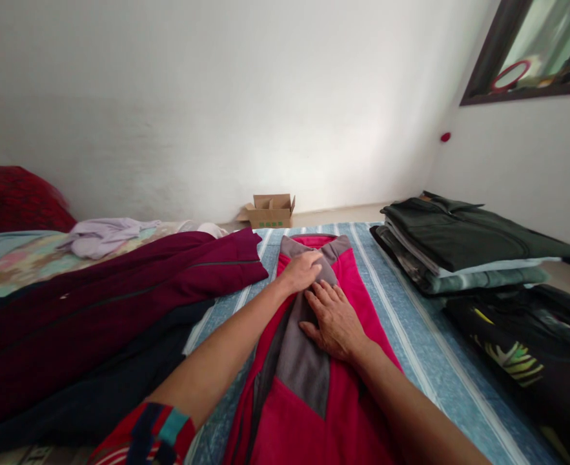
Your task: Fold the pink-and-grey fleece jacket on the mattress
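A red garment with grey panels [357, 290] lies lengthwise on the blue striped sheet [410, 336] in front of me. My left hand [303, 270] rests on its upper part near the grey collar, fingers curled down onto the cloth. My right hand [335, 320] lies flat on the grey middle panel just below, fingers stretched out and pressed against the fabric. The two hands almost touch.
A maroon jacket [120, 290] is spread at the left over dark cloth. A stack of folded dark green clothes [459, 248] sits at the right, with a black patterned garment [531, 349] nearer. A small cardboard box [270, 211] stands by the white wall. A lilac cloth [105, 234] lies far left.
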Demonstrator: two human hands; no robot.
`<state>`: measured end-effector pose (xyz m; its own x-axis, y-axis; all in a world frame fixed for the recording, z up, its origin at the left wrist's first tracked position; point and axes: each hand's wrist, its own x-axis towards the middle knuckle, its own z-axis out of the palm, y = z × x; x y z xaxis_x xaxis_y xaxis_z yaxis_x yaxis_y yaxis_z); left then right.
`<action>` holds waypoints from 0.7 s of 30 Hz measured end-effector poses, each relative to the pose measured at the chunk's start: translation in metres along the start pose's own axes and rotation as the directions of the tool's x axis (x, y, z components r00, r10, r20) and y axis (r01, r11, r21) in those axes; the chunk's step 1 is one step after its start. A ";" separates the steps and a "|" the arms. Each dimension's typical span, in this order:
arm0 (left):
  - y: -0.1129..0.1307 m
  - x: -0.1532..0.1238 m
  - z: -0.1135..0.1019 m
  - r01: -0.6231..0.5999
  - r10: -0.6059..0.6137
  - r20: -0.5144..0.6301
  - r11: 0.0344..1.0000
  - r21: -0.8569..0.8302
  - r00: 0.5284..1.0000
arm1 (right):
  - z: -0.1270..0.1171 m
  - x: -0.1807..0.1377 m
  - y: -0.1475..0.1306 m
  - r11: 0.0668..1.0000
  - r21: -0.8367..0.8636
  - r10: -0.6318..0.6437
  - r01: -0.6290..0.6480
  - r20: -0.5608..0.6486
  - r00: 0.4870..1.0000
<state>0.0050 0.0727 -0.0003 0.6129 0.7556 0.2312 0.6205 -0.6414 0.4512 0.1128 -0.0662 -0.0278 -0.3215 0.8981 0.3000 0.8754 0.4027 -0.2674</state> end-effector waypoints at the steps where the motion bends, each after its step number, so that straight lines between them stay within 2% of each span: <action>1: 0.005 0.004 0.008 -0.015 0.015 0.034 1.000 -0.002 0.999 | -0.001 0.000 -0.001 1.000 0.006 -0.006 0.006 -0.011 1.000; 4: 0.007 0.010 0.029 -0.015 0.013 0.142 1.000 0.011 0.990 | -0.008 0.000 -0.002 0.997 0.070 -0.017 0.021 -0.054 0.998; 7: -0.002 0.010 0.038 -0.008 0.001 0.182 0.999 0.040 0.983 | -0.018 -0.006 0.004 0.968 0.245 -0.025 0.058 -0.136 0.990; 9: -0.007 0.007 0.039 -0.016 0.004 0.183 0.998 0.062 0.983 | -0.023 -0.015 0.014 0.933 0.359 0.066 0.019 -0.224 0.972; 11: -0.007 0.002 0.037 -0.020 0.005 0.162 0.996 0.088 0.987 | -0.028 -0.028 0.026 0.903 0.419 0.219 -0.097 -0.255 0.942; 14: 0.003 -0.004 0.030 -0.003 -0.010 0.091 0.991 0.135 0.996 | -0.031 -0.051 0.042 0.861 0.448 0.338 -0.243 -0.146 0.930; 18: 0.025 -0.013 0.018 0.045 -0.045 -0.004 0.980 0.195 0.999 | -0.032 -0.074 0.046 0.799 0.535 0.306 -0.274 0.031 0.952; 21: 0.036 -0.023 0.018 0.043 -0.046 0.010 0.978 0.206 0.999 | -0.030 -0.079 0.041 0.789 0.553 0.288 -0.267 0.051 0.956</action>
<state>0.0222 0.0300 -0.0044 0.5881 0.7832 0.2016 0.7340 -0.6216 0.2736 0.1854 -0.1258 -0.0351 -0.0734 0.9839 0.1629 0.5769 0.1752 -0.7978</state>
